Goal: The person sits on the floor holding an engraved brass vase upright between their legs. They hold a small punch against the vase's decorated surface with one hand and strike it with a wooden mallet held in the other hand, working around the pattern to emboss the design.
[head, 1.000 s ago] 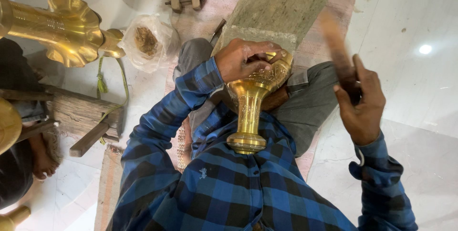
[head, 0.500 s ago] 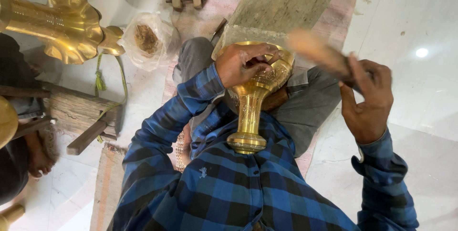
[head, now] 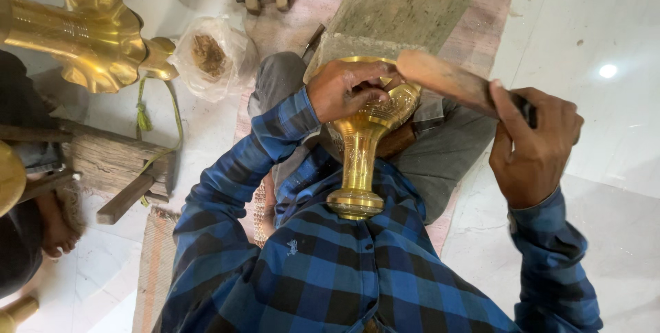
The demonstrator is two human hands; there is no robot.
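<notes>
A shiny brass vase (head: 362, 154) lies across my lap, its round foot against my blue checked shirt and its engraved bowl pointing away. My left hand (head: 346, 89) rests on the bowl's rim with the fingers curled, pinching something small that I cannot make out. My right hand (head: 531, 146) grips the handle of a wooden mallet (head: 447, 82). The mallet's head sits just over my left hand's fingers at the bowl. A grey stone block (head: 405, 6) stands right behind the vase.
A large fluted brass piece (head: 93, 37) lies at the upper left, beside a clear plastic bag of brown material (head: 210, 54). A wooden stool (head: 113, 164) with green cord stands on the left. Another person's bare foot (head: 55, 233) shows at the left edge.
The mallet has swung down and leftward, from raised on the right to just over the vase's bowl. My left hand has stayed on the rim.
</notes>
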